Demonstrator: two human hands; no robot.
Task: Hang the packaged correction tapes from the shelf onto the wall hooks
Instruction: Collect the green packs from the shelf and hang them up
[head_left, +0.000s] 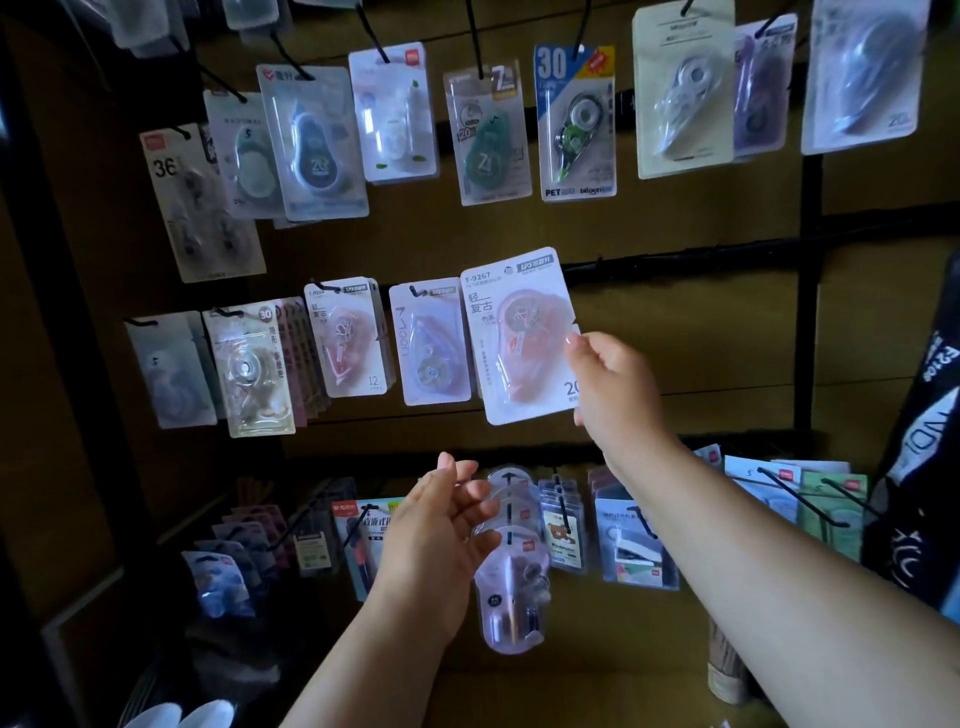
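My right hand (610, 387) pinches the right edge of a pink packaged correction tape (522, 335), held up tilted in front of the middle row of the wall. Its hang hole at the top is off any hook. Just left of it a pale blue pack (428, 345) hangs on a black hook (414, 291), and another pink pack (349, 338) hangs further left. My left hand (444, 540) is lower, fingers spread and relaxed, holding nothing, in front of the bottom row.
The top row carries several hung packs, such as a blue "30" pack (575, 122). The bottom row has a clear purple blister pack (511, 587) and stationery cards. Black rails (685, 257) cross the brown wall; the rail right of my pack carries nothing.
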